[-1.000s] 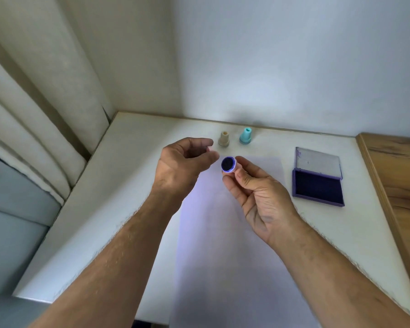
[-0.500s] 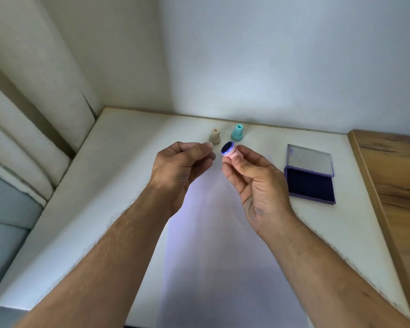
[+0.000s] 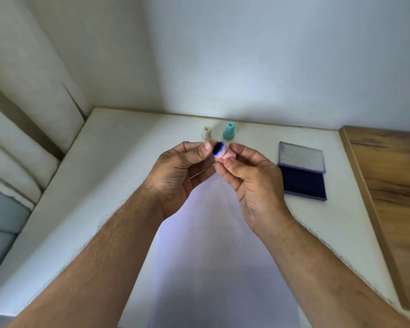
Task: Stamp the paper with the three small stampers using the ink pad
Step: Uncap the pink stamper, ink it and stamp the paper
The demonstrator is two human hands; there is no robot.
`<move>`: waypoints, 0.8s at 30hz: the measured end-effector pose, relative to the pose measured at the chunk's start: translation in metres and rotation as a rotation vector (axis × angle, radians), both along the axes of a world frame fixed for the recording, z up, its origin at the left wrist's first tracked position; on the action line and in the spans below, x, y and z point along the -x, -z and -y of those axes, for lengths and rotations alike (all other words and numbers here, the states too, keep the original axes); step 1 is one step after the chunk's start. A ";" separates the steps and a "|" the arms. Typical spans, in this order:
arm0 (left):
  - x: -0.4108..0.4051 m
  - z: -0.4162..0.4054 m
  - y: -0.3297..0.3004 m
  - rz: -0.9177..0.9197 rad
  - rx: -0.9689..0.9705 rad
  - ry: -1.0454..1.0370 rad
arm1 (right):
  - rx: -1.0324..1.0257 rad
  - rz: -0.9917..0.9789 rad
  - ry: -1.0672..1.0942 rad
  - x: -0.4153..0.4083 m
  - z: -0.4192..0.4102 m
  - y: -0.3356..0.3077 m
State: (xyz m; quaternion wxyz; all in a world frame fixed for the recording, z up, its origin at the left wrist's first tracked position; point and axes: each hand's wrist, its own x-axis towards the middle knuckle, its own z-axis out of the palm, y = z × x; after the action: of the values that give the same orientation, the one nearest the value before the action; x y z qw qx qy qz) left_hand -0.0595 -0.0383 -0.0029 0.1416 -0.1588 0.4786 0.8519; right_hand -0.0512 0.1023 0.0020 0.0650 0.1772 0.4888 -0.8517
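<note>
I have a single view: a wide-angle camera worn on the head, facing forward and down over the counter [image 3: 118, 162]. It sits close above the forearms, which enter from 7 and 5 o'clock and meet near frame centre. The wall fills the frame toward 12 o'clock, the curtain [image 3: 21, 114] lies at 9 o'clock, and a wooden panel [image 3: 393, 185] at 3 o'clock. Straight edges bow near the borders. No second view overlaps it.

No legible text or labels.
</note>
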 end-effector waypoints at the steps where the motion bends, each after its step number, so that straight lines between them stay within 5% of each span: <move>1: 0.000 0.000 0.000 -0.002 0.014 0.015 | 0.001 -0.004 -0.002 0.001 -0.001 0.000; 11: 0.000 0.001 0.001 -0.078 0.116 0.077 | -0.100 -0.070 -0.020 0.002 -0.004 0.004; 17: 0.001 0.004 0.001 -0.097 0.241 0.094 | -0.578 -0.217 -0.024 0.000 -0.009 0.008; 24: -0.001 0.007 0.000 -0.128 0.325 0.090 | -0.725 -0.341 -0.020 -0.003 -0.009 0.002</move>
State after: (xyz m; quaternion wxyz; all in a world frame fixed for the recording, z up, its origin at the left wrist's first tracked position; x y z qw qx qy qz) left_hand -0.0588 -0.0450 -0.0033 0.1211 -0.1035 0.6246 0.7645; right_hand -0.0483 0.1110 0.0004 -0.0756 0.0401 0.7633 -0.6404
